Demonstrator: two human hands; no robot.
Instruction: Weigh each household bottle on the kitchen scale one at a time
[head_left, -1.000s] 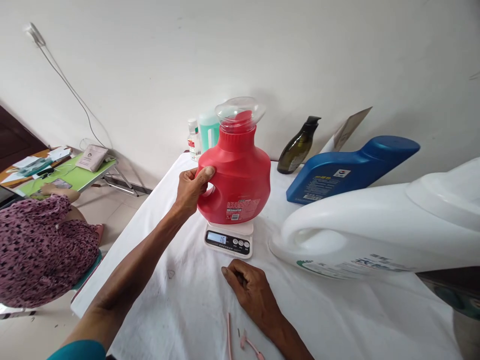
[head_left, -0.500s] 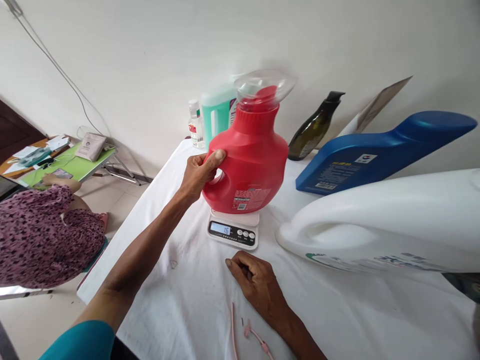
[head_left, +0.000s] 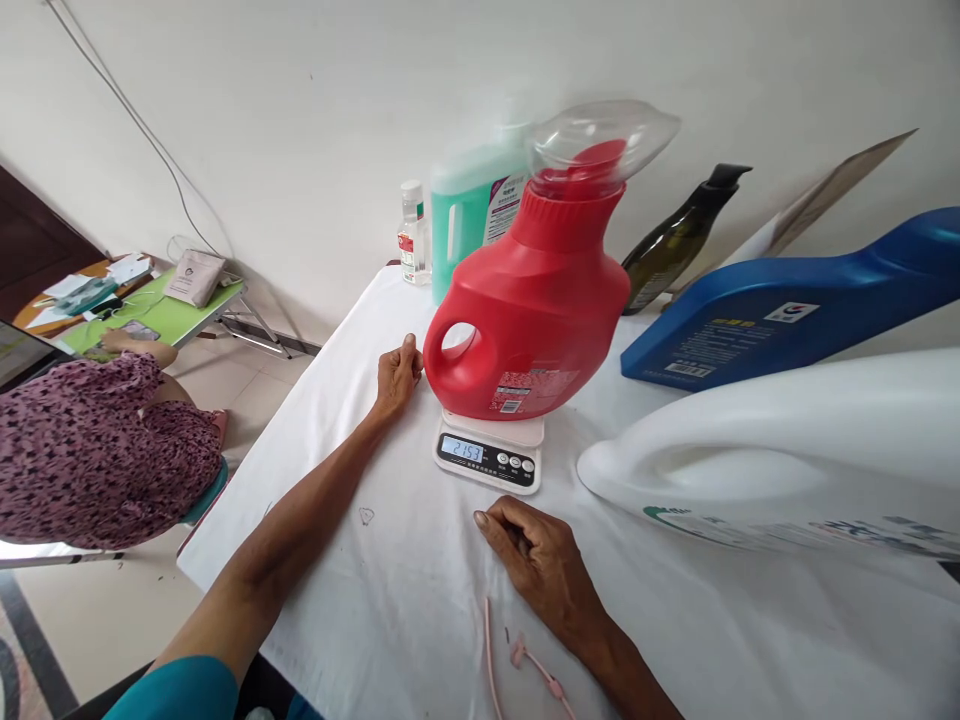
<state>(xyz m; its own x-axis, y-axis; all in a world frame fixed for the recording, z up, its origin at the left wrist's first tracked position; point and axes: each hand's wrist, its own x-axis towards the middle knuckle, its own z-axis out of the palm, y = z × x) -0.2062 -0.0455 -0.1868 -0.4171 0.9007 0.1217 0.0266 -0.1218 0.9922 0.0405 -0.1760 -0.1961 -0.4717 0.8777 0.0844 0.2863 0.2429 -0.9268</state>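
"While the big-bellied red plastic bottle [head_left: 536, 300] stands on the small white plastic digital scale [head_left: 489, 462] mid-frame, what could go wrong?"

"It could tip, I'd judge: its broad body overhangs the little platform, and the flared clear plastic piece [head_left: 551, 140] around its top adds bulk up high. A knock or a tug on the white cloth [head_left: 420, 610] might do it."

"And the 2153 reading?"

"Anything brushing the bottle could throw that off."

"Is it gripped?"

"No. The left hand [head_left: 399, 380] sits just left of the looped red handle [head_left: 450, 375], fingers curled together on nothing I can see. Whether its edge touches the bottle, I can't tell."

"The right hand [head_left: 544, 560]?"

"Lower centre of the frame, apart from the scale, fingers folded in, nothing showing. Near it, at the bottom edge, lies a thin pink cord [head_left: 492, 665]. The large white plastic jug [head_left: 720, 440] on the frame's right might get struck if the bottle fell that way."
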